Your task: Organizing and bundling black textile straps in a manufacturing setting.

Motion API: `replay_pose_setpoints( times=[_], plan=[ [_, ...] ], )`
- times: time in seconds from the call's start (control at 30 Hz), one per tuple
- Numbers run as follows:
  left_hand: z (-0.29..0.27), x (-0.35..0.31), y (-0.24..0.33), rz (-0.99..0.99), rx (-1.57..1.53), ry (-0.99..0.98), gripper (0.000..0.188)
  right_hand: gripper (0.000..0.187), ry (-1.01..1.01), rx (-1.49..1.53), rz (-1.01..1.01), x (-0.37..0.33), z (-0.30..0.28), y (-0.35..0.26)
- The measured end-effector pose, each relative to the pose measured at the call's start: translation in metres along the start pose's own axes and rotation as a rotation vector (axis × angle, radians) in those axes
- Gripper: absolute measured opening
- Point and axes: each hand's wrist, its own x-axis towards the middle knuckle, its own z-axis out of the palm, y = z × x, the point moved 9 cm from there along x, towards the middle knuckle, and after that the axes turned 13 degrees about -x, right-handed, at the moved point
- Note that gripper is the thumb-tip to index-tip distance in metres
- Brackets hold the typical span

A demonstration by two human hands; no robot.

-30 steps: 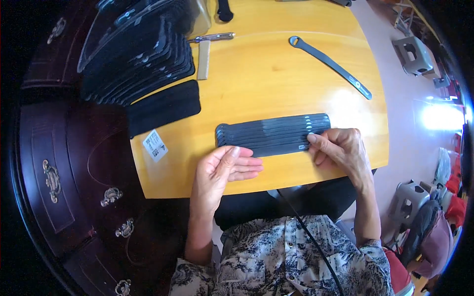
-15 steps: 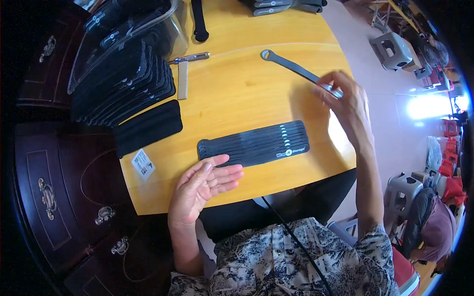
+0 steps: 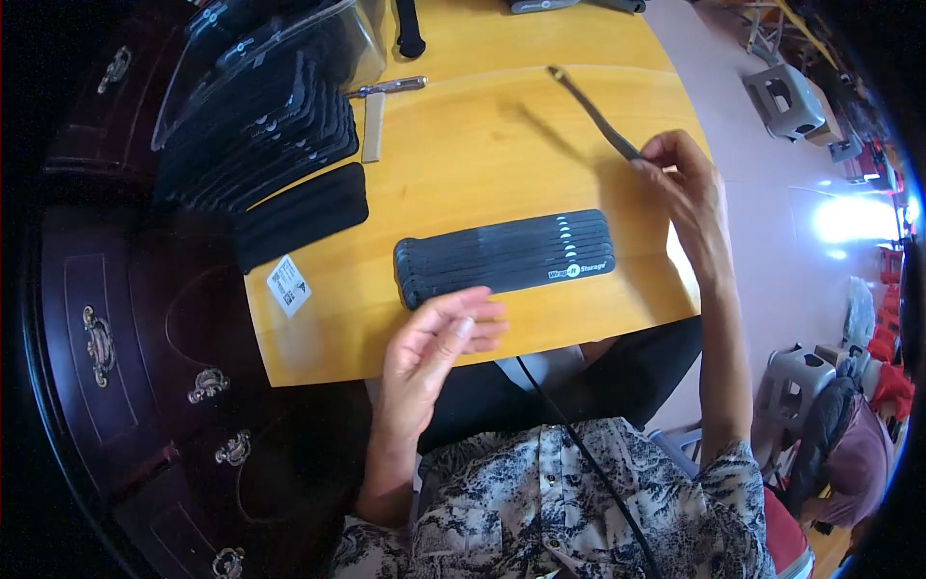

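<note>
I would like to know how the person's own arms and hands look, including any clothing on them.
The left hand and right hand are without gloves. The forearms are bare, with no visible watch. The sleeves belong to a dark-and-white patterned shirt; a thin black cable crosses its front.

Dark cabinets (image 3: 72, 261) are lining the left, ornate handles (image 3: 97, 345) are gleaming, grey stools (image 3: 801, 118) are standing on pale flooring (image 3: 757, 256), glare (image 3: 854, 220) is spreading at right, possibly daylight
</note>
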Motion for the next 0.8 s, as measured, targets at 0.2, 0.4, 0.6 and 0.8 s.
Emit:
replay_pose_setpoints(
  times=[0.2, 0.4, 0.6, 0.8],
  plan=[
    [0.028, -0.008, -0.031, -0.141, -0.085, -0.163, 0.059, 0.012, -0.458, 0.117, -0.105, -0.087, 0.033, -0.050],
    [-0.008, -0.018, -0.024, 0.007, -0.221, 0.062, 0.032, 0.017, -0.665, 0.059, -0.012, -0.122, 0.061, -0.042],
    [-0.031, -0.029, -0.003, 0.202, 0.054, 0.232, 0.015, 0.018, -0.700, -0.220, -0.174, -0.119, 0.056, -0.032],
    [-0.044, -0.033, 0.007, 0.215, 0.123, 0.318, 0.018, 0.020, -0.634, 0.110, 0.191, -0.112, 0.036, 0.002]
  ],
)
